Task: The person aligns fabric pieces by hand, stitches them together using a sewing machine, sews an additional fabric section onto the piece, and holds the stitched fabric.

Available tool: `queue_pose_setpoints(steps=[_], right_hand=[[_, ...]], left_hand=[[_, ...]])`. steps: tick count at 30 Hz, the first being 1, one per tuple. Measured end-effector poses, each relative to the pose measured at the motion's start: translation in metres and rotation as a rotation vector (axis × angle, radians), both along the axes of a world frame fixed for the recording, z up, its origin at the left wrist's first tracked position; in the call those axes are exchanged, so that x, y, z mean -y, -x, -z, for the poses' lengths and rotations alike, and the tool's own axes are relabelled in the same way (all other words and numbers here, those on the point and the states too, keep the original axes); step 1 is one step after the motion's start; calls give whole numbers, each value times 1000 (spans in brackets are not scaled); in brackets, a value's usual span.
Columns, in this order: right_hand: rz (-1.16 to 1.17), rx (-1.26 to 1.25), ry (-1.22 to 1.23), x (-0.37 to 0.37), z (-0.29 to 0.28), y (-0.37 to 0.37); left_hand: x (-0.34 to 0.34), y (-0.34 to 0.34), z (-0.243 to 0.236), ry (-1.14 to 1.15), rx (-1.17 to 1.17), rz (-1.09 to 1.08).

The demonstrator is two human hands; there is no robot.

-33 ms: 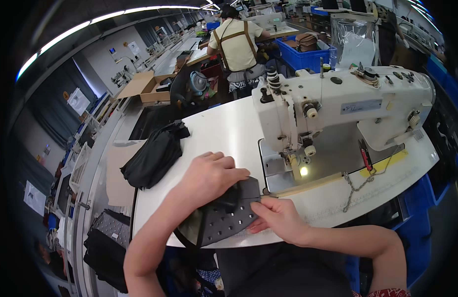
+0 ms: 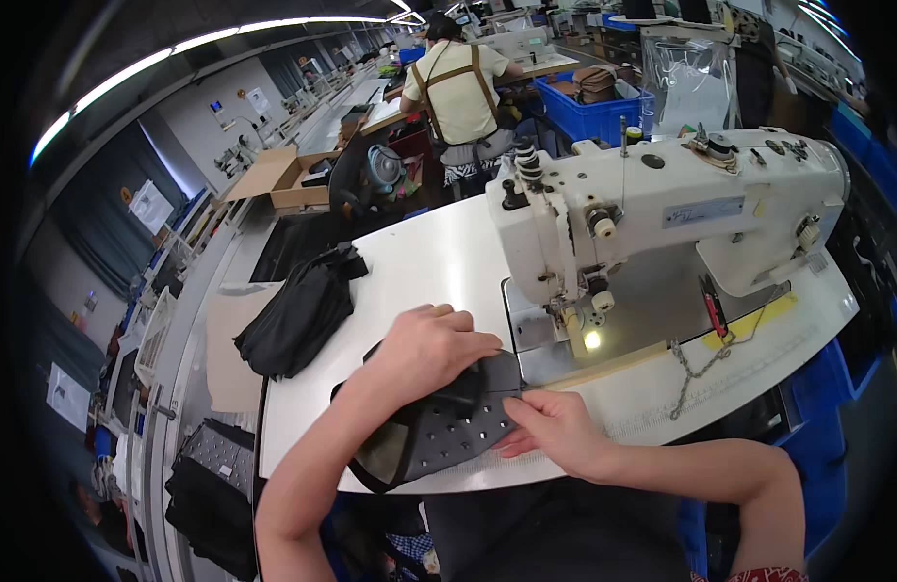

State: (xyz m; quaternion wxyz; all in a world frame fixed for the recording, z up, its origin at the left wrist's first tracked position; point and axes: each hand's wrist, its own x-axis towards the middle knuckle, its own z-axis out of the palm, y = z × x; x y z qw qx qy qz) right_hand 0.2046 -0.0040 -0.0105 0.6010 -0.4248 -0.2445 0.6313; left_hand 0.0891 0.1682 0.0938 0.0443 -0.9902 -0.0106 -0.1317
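By the bench's near edge, your left grip arched over the panel, closure impossible to tell; your right grip pinched it, thumb uppermost.

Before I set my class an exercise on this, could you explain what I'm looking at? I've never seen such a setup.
You're looking down from a wide camera worn on a worker's head, so straight edges bend. No robot here: both bare hands are the wearer's. The right hand pinches the edge of a grey studded piece, thumb on top; the left hand rests over its upper part, its exact grip hidden. The big white device is a sewing machine. On the white table lies a black fabric bundle; a chain lies at right. Farther back sits another person.
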Motion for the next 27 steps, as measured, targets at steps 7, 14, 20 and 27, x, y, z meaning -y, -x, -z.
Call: queue_pose_setpoints(steps=[7,14,20,27], right_hand=[[2,113,210,0,-3,-62],[-211,213,405,-20,-27,-100],[-279,367,518,-25,-34,-114],[-309,443,469,-25,-39,-110]], left_hand=[[-36,-73,61,858,-208,-127],[-61,-101,73,840,-184,-6],[-80,-115,105,952,-73,108],[-78,-111,94,888,-12,217]])
